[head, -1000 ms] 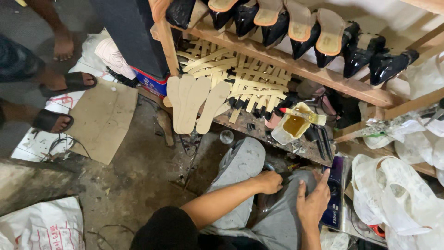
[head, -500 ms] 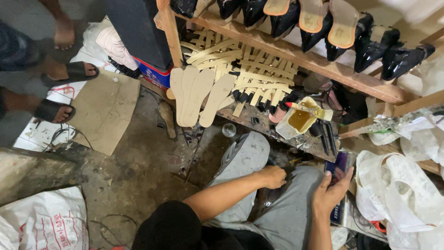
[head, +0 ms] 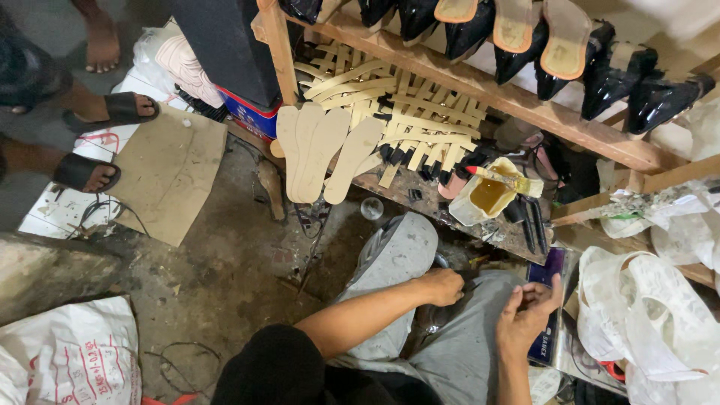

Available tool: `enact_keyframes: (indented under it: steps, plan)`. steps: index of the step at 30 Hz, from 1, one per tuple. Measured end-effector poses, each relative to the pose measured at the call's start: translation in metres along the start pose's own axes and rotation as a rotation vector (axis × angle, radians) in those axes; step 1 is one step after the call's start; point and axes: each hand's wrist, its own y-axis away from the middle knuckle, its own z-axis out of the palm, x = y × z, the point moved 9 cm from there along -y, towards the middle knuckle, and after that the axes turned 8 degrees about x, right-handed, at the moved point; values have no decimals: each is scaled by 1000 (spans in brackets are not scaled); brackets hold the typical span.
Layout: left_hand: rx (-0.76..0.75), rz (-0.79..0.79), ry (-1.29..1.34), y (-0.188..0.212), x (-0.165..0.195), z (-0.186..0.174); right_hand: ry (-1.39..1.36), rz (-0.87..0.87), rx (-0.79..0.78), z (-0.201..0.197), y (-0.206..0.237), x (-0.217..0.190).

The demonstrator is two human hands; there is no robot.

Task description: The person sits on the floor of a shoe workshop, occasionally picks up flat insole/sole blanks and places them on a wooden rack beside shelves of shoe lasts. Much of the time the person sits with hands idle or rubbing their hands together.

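Head view: my left hand (head: 442,286) is curled shut over a dark piece (head: 435,315) in my lap, between my grey-trousered knees (head: 397,255); what the piece is I cannot tell, since my fingers and the shadow hide most of it; my right hand (head: 529,315) is just right of it, fingers bent loosely inward, thumb up, and whether it pinches anything I cannot tell; a dark blue flat packet (head: 546,300) lies under and beside that hand.

Taking the wooden rack (head: 480,90) in front of me as the landmark: on its top rail sit black pointed shoes (head: 622,82) and tan-lined ones (head: 562,34), which look finished; on the shelf below the rail lie woven tan strap pieces (head: 405,112); leaning at the rack's lower left are bare tan insoles (head: 315,150), not yet joined to anything; at its lower right stands a cut plastic jug of yellow glue (head: 491,195) with a brush (head: 502,178) across it, and dark tools (head: 531,221) beside; left of the rack lies a cardboard sheet (head: 169,169), and past it a co-worker's sandalled feet (head: 97,139).

I judge several pairs done, many insoles and straps waiting; the piece in my lap is mid-work.
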Motion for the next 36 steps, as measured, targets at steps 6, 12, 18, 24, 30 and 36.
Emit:
enact_keyframes:
  steps: [6,12,18,24,30,36]
  plan:
    - [-13,-15,4,-1,-4,8,78,-15,27,-3,-2,0]
    - [-7,-14,8,-4,-4,9,152,-65,13,-3,-1,3]
    - [447,243,346,33,40,-82,102,-138,45,-5,-2,2]
    - [1204,-74,478,117,-42,-175,71,14,28,-7,-7,14]
    - [1895,-716,803,221,-216,-196,27,-46,54,-6,-5,6]
    - [1502,-640,1352,204,-269,-215,-35,9,54,-9,-4,8]
